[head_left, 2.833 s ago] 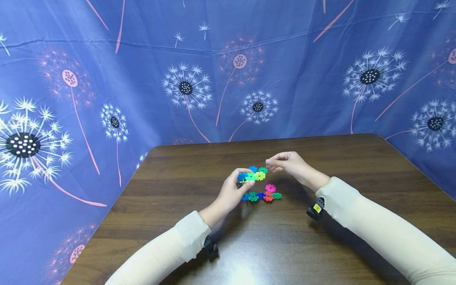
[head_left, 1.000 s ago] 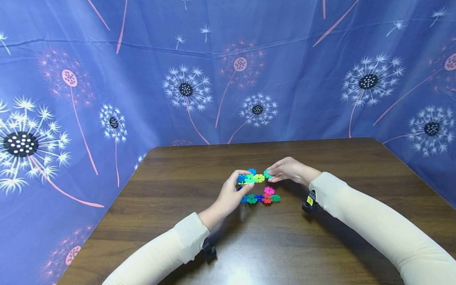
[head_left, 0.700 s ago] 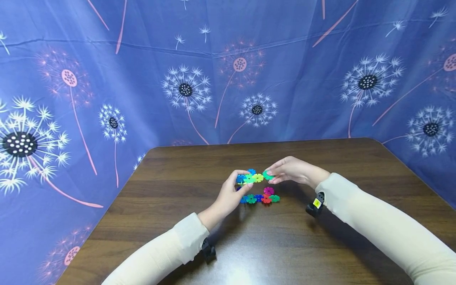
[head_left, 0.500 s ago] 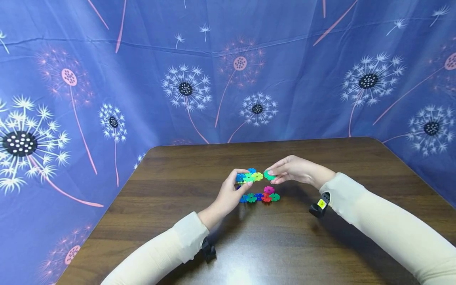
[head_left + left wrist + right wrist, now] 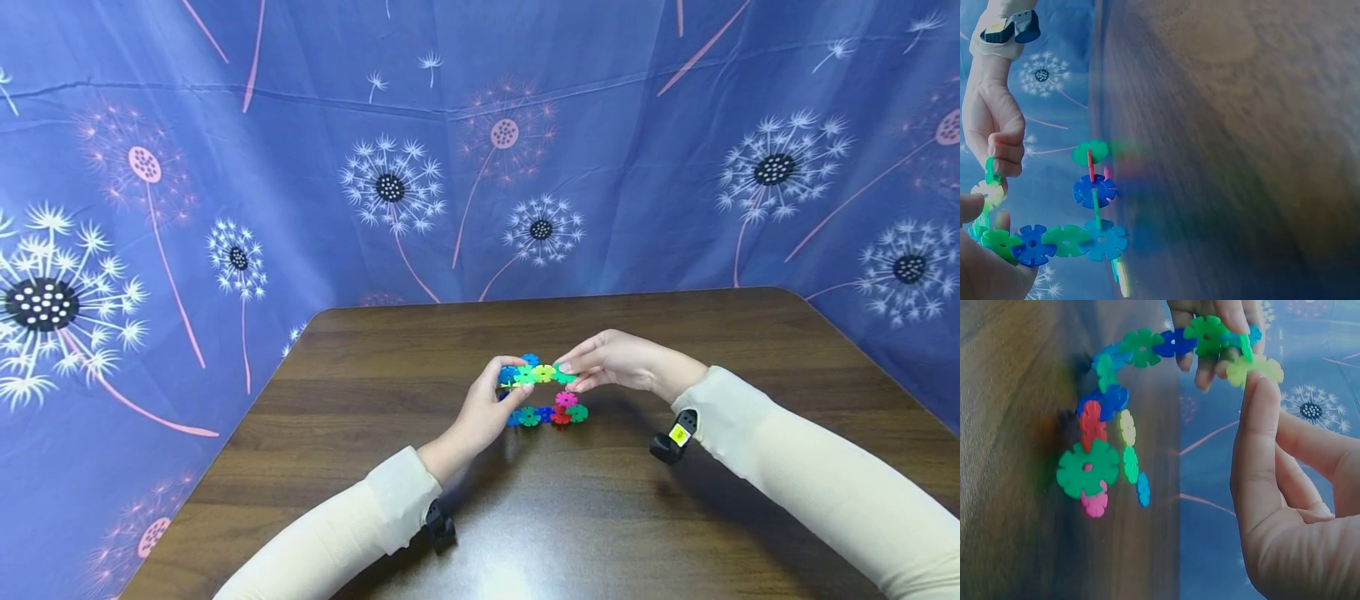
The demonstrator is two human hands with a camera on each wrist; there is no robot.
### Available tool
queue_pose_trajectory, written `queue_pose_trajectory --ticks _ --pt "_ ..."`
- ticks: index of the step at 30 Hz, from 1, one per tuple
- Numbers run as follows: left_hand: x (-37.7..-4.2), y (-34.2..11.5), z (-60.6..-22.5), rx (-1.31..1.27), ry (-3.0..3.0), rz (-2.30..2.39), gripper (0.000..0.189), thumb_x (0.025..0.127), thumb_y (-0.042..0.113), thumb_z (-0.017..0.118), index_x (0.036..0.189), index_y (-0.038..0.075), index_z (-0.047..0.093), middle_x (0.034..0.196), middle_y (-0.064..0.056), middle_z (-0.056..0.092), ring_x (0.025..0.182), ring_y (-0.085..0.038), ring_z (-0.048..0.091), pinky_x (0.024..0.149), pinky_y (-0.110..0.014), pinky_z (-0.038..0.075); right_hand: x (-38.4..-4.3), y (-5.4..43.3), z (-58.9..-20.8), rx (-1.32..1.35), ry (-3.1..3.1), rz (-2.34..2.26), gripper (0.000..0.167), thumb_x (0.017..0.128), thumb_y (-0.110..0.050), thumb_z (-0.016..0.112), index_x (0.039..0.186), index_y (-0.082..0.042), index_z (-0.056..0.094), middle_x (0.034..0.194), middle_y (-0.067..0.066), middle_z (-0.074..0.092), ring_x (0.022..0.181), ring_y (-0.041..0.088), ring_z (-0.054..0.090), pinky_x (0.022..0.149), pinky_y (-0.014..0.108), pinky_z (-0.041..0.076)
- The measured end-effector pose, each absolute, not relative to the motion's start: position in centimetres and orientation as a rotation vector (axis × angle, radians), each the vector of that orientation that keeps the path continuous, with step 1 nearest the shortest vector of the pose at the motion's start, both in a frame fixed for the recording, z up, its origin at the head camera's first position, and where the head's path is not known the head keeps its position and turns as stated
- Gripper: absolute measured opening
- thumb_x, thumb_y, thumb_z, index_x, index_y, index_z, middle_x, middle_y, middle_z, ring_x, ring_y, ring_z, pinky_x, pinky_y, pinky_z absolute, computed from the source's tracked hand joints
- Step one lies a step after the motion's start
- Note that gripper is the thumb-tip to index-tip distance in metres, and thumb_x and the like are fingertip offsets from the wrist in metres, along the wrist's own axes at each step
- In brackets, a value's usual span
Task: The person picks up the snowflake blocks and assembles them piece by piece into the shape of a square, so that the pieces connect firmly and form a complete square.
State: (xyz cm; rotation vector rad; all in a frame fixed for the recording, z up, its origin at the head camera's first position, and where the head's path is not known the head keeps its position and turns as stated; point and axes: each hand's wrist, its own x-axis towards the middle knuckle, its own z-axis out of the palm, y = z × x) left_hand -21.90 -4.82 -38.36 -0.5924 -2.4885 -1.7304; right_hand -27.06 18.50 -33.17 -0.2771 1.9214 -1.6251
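Note:
A structure of interlocking flower-shaped plastic discs stands on the table; its lower row has a green disc (image 5: 529, 416), a red disc (image 5: 560, 415) and a pink disc (image 5: 566, 399). My left hand (image 5: 480, 410) grips the raised row by a light green disc (image 5: 525, 375), thumb in front, fingers behind. Beside that disc sits a yellow disc (image 5: 543, 373). My right hand (image 5: 630, 363) pinches a green disc (image 5: 561, 375) between thumb and fingers, its edge right at the yellow one. In the left wrist view a column of green and blue discs (image 5: 1034, 245) joins both rows.
The brown wooden table (image 5: 360, 367) runs back to a blue curtain (image 5: 637, 167) with a dandelion print. Another short chain of discs, ending in a blue disc (image 5: 1143, 490), juts from the structure's far side. Both wrists wear black cameras.
My right hand came in from the upper right, took the green disc at the row's end, moved it slightly away, then brought it back against the yellow disc. My left hand keeps its grip.

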Motion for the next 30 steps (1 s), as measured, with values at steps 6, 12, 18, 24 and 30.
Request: queue_pose_trajectory --ticks 6,12,18,24,30 --pt "-21.7 -4.8 -38.4 -0.618 -2.468 -1.706 0.031 0.096 0.014 0.061 0.125 0.008 0.053 0.124 -0.014 0.061 0.105 -0.023 0.058 0.093 -0.043 0.048 -26.2 17.8 -33.4 -0.221 1.908 -1.695 0.037 0.092 -0.002 0.061 0.123 0.018 0.054 0.083 0.003 0.072 0.079 0.017 0.071 0.075 0.026 0.058" --pt "-21.6 -4.8 -38.2 -0.636 -2.494 -1.685 0.029 0.096 0.012 0.059 0.124 0.008 0.052 0.126 -0.015 0.059 0.107 -0.023 0.057 0.095 -0.042 0.048 -25.4 17.3 -33.6 -0.179 1.916 -1.731 0.042 0.092 -0.002 0.061 0.126 0.02 0.049 0.089 0.004 0.069 0.086 0.02 0.072 0.078 0.027 0.057" --pt "-22.0 -5.3 -37.6 -0.652 -2.58 -1.686 0.034 0.096 0.016 0.062 0.128 0.011 0.054 0.122 -0.011 0.062 0.094 -0.018 0.06 0.079 -0.031 0.052 -25.3 17.4 -33.4 -0.185 1.9 -1.749 0.038 0.093 0.0 0.06 0.124 0.02 0.051 0.089 0.004 0.069 0.081 0.017 0.071 0.079 0.027 0.057" --pt "-22.7 -5.4 -36.4 -0.692 -2.603 -1.611 0.035 0.088 0.02 0.072 0.122 0.016 0.065 0.116 -0.005 0.067 0.085 -0.013 0.058 0.069 -0.024 0.052 -25.4 17.6 -33.2 -0.225 1.853 -1.771 0.028 0.093 0.0 0.058 0.116 0.016 0.057 0.087 0.004 0.071 0.084 0.019 0.071 0.082 0.03 0.057" --pt "-23.2 -5.1 -36.2 -0.68 -2.62 -1.526 0.032 0.084 0.023 0.077 0.115 0.018 0.07 0.117 -0.001 0.069 0.1 -0.014 0.061 0.079 -0.027 0.053 -25.6 17.4 -33.0 -0.262 1.844 -1.756 0.025 0.094 -0.001 0.058 0.114 0.014 0.058 0.089 0.004 0.072 0.088 0.02 0.071 0.087 0.033 0.056"
